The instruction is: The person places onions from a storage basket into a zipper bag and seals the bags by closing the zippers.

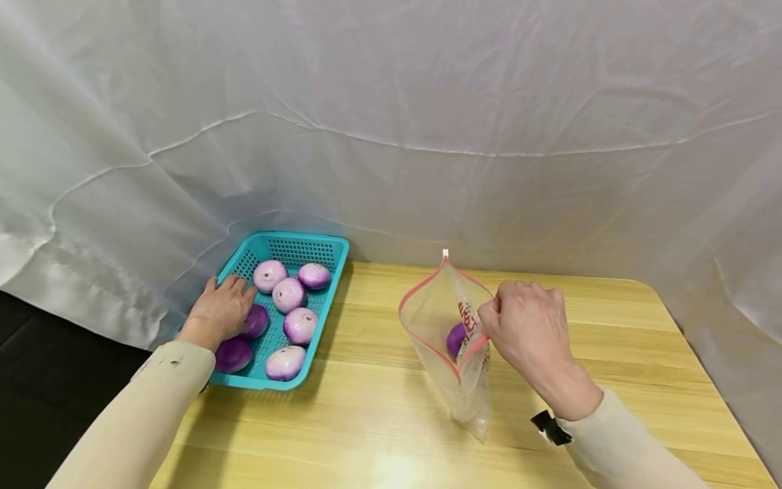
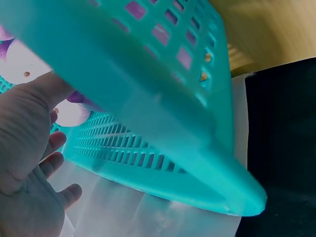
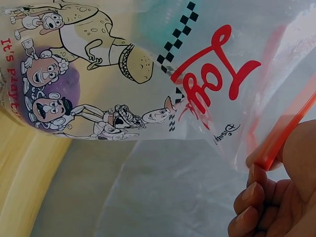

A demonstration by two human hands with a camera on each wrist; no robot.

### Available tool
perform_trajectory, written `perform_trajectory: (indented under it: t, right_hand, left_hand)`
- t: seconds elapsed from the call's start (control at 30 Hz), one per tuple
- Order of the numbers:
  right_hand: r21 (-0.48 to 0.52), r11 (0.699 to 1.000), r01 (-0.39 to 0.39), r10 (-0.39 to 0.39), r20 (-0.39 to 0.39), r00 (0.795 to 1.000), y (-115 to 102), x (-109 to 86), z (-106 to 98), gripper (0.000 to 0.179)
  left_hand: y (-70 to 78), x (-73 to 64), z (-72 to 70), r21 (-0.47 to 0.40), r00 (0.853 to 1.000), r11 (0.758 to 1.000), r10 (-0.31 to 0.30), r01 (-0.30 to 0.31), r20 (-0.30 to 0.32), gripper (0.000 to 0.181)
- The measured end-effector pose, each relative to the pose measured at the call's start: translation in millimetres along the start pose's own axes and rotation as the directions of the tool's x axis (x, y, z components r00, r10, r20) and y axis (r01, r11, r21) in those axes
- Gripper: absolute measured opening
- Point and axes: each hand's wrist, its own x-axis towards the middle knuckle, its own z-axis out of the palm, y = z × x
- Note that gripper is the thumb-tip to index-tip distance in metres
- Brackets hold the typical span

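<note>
My left hand [image 1: 221,309] reaches over the left rim of a turquoise plastic basket [image 1: 261,380]. Its fingers are extended beside a dark purple onion [image 1: 256,320], which it partly covers. In the left wrist view the fingers [image 2: 54,143] are spread and hold nothing, with the thumb under the basket's rim. Several paler onions [image 1: 284,363] lie in the basket. On the right, my right hand [image 1: 530,333] pinches the red zip edge of a clear printed zip bag [image 1: 427,360]. The bag stands with its mouth apart. One purple onion [image 1: 455,339] is inside, showing through the print in the right wrist view.
Basket and bag are on a light wooden table [image 1: 366,407], the basket at its left end. A pale cloth [image 1: 391,136] hangs behind the table. At the far left is a dark surface [image 1: 55,401].
</note>
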Motion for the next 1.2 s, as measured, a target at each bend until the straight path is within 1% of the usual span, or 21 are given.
perform_trajectory:
  t: [0.3,0.57,0.67,0.8,1.0,1.1,1.2]
  right_hand:
    - [-0.005,1.0,-0.015,0.015,0.013,1.0,-0.4,-1.0,-0.3,0.028]
    - [-0.009,1.0,-0.009,0.009,0.007,1.0,-1.3,-1.5,1.3,0.028]
    - [-0.012,1.0,-0.007,0.007,0.002,1.0,-1.5,-1.9,2.3,0.027]
    - [-0.011,1.0,-0.003,0.003,-0.005,1.0,-1.4,-2.5,2.8,0.027]
    - [-0.006,1.0,0.007,-0.007,-0.008,1.0,-1.2,-2.6,2.5,0.028]
    - [-0.003,1.0,0.016,-0.016,-0.013,1.0,-0.9,-2.2,2.3,0.028]
    - [0.0,1.0,0.02,-0.02,-0.018,1.0,-0.5,-2.0,2.5,0.028]
  left_hand:
    - [0.7,3.4,5.1,-0.012,0.999,1.0,-0.001,0.001,0.034,0.074]
    - [2.3,6.9,12.3,-0.002,0.999,1.0,-0.011,0.011,0.05,0.07]
    - [2.1,7.3,14.0,-0.003,0.999,1.0,-0.018,0.019,0.047,0.07]
    - [2.7,6.7,13.3,-0.036,0.998,0.998,-0.047,0.048,0.033,0.073]
    - [2.3,5.2,13.0,-0.137,0.993,0.984,-0.114,0.116,0.021,0.085]
    - [2.3,4.1,12.1,-0.164,0.992,0.978,-0.126,0.127,0.014,0.085]
    - [2.8,3.2,11.2,-0.169,0.992,0.977,-0.128,0.126,0.001,0.084]
